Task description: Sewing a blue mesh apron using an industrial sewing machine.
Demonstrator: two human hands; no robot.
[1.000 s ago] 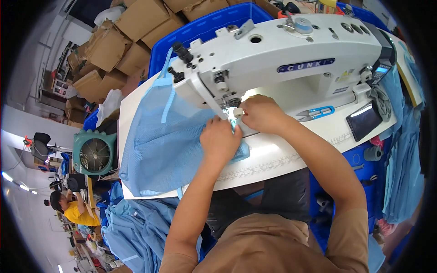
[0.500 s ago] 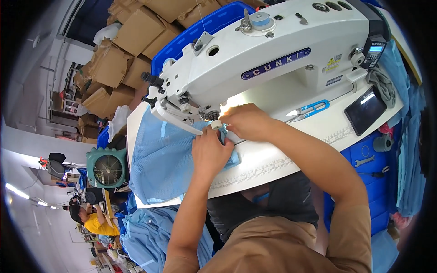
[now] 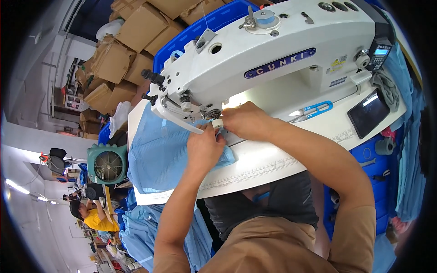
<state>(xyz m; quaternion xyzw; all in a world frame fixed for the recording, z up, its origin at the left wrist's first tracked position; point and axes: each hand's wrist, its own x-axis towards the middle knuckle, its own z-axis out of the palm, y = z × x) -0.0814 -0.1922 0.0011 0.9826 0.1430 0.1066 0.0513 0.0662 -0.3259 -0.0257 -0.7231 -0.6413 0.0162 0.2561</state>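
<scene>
Two bare hands work close to the needle end of a white sewing machine [image 3: 273, 52]. The left hand [image 3: 205, 148] rests on light blue mesh fabric [image 3: 157, 157], its fingers held near one another with the thumb a little apart; the tips are partly hidden, so whether they pinch the cloth cannot be told. The right hand [image 3: 246, 122] is beside the needle area, its fingers bent and bunched; their tips are covered too, and a pinch cannot be made out.

The fabric spreads left from the needle area, reaching the tabletop's left edge and lying just short of its front edge, where a narrow white strip shows. Both forearms cross that front edge, well apart, and between them the white tabletop [image 3: 261, 152] leaves the hands room, with ruler markings [image 3: 255, 170] along the front.

Room is tighter behind: the machine's head stands right over the fingers. Blue-handled snips [image 3: 314, 110] lie just behind the right forearm. Farther right, a dark phone [image 3: 368, 113] sits with one corner near the front edge, beside a crumpled grey cloth [image 3: 386, 91].
</scene>
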